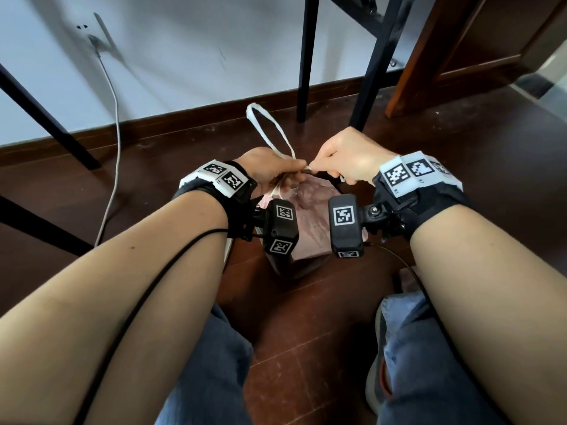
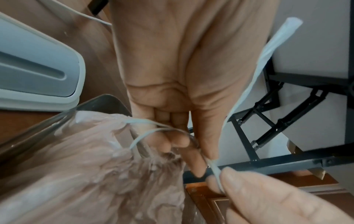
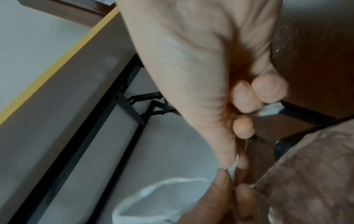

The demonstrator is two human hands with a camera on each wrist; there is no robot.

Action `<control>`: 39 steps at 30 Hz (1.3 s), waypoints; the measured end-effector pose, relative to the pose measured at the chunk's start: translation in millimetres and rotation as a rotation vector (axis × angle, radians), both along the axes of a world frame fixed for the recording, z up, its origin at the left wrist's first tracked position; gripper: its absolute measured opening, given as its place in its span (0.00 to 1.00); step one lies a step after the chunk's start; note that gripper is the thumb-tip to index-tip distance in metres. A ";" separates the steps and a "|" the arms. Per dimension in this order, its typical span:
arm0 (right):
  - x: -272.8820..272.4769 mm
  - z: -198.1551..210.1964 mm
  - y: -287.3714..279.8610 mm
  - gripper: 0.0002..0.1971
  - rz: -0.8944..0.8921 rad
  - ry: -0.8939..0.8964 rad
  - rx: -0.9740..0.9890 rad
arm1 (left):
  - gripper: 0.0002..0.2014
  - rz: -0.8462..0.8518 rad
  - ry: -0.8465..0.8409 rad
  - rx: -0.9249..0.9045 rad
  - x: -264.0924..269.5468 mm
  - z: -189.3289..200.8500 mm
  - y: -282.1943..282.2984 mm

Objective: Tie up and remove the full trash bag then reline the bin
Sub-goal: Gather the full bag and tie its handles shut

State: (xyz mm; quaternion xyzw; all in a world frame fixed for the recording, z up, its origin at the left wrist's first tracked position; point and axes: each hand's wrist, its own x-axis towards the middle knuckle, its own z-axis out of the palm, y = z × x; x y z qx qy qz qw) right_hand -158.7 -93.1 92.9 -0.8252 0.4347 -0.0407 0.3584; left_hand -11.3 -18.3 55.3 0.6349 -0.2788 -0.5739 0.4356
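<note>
1. Far left: a grey cable point(image 1: 116, 124) hangs from a wall socket and trails onto the dark wood floor point(image 1: 306, 317). Black desk legs point(image 1: 46, 121) cross in front of it.
2. Left wrist view, left edge: a pale grey lid-like plastic piece point(image 2: 38, 68) lies on the floor beside the bin.
3. Left hand point(image 1: 270, 170): fingers curled, thumb and forefinger pinching the white drawstring point(image 1: 270, 130) at the bag's mouth. More strands run through its curled fingers point(image 2: 178, 141).
4. Centre: pinkish trash bag point(image 1: 310, 216) sits in the bin point(image 2: 38, 125) on the floor, between the person's knees, its top gathered under both hands. One drawstring loop stands up and leans toward the wall.
5. Right hand point(image 1: 352, 157): thumb and forefinger pressed together on the same drawstring, touching the left hand's fingertips. The other fingers point(image 3: 268, 89) are curled in, with a white string end poking out beside them.
6. Right, behind: more black desk legs point(image 1: 374, 65) and a brown wooden door frame point(image 1: 429, 56).
</note>
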 end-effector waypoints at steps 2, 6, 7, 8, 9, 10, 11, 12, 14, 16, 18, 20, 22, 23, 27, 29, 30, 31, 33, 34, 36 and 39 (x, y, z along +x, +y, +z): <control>-0.5 2.3 0.1 0.10 -0.010 -0.004 0.045 | 0.07 0.057 0.040 -0.005 0.8 1.8 1.7; 1.7 2.2 6.1 0.11 0.057 0.082 0.137 | 0.03 0.098 0.018 -0.020 1.3 0.7 4.1; 3.0 2.4 7.7 0.11 0.070 0.114 0.142 | 0.04 0.101 -0.004 -0.026 1.9 0.0 4.1; 4.5 2.2 8.5 0.11 0.069 0.144 0.121 | 0.05 0.092 -0.025 -0.029 2.1 0.1 4.3; 5.9 2.5 8.8 0.13 0.058 0.167 0.081 | 0.05 0.075 -0.050 -0.028 2.9 -0.1 4.3; 6.7 2.9 8.8 0.16 0.040 0.180 0.052 | 0.06 0.053 -0.081 -0.026 3.6 0.2 5.0; 7.6 3.4 8.4 0.17 0.010 0.179 0.050 | 0.08 0.021 -0.132 -0.022 4.9 -0.1 5.2; 7.6 3.5 6.9 0.17 -0.029 0.146 0.058 | 0.09 -0.017 -0.200 -0.021 6.3 -0.5 5.2; 7.5 3.6 6.1 0.14 -0.105 0.044 0.051 | 0.10 -0.070 -0.315 -0.027 8.8 -1.1 4.9; 8.9 0.3 6.6 0.13 -0.132 -0.017 -0.012 | 0.09 -0.092 -0.363 -0.023 7.9 0.5 4.7; 13.0 -6.0 9.1 0.17 -0.090 -0.059 -0.007 | 0.08 -0.113 -0.414 -0.025 5.0 2.4 4.3; 16.9 -10.8 14.8 0.26 0.014 -0.088 0.093 | 0.09 -0.109 -0.458 -0.036 3.8 2.2 4.1; 19.8 -15.2 18.9 0.30 0.084 -0.091 0.169 | 0.10 -0.094 -0.480 -0.054 3.1 2.1 4.7; 20.9 -16.8 20.7 0.29 0.093 -0.085 0.190 | 0.10 -0.095 -0.491 -0.061 3.0 1.8 4.5; 24.2 -21.4 21.6 0.22 0.090 -0.033 0.151 | 0.08 -0.142 -0.578 -0.059 1.2 1.1 3.1; 23.5 -22.0 19.5 0.18 0.081 -0.001 0.126 | 0.08 -0.137 -0.613 -0.068 0.0 0.9 2.2; 23.2 -23.0 18.1 0.16 0.076 0.009 0.124 | 0.08 -0.127 -0.627 -0.075 -0.8 1.4 2.3; 22.8 -24.2 17.1 0.16 0.068 0.015 0.127 | 0.07 -0.110 -0.642 -0.084 -0.8 1.5 2.4; 22.6 -27.2 16.2 0.17 0.043 0.020 0.136 | 0.07 -0.079 -0.696 -0.101 -2.0 1.7 2.3; 22.9 -28.6 16.2 0.18 0.027 0.012 0.148 | 0.06 -0.066 -0.735 -0.105 -2.7 2.0 2.3; 22.7 -30.4 17.1 0.19 -0.001 -0.017 0.182 | 0.04 -0.051 -0.806 -0.103 -4.4 3.0 1.9; 24.1 -28.6 16.9 0.18 -0.015 -0.045 0.226 | 0.06 -0.034 -0.848 -0.128 -7.3 4.6 2.5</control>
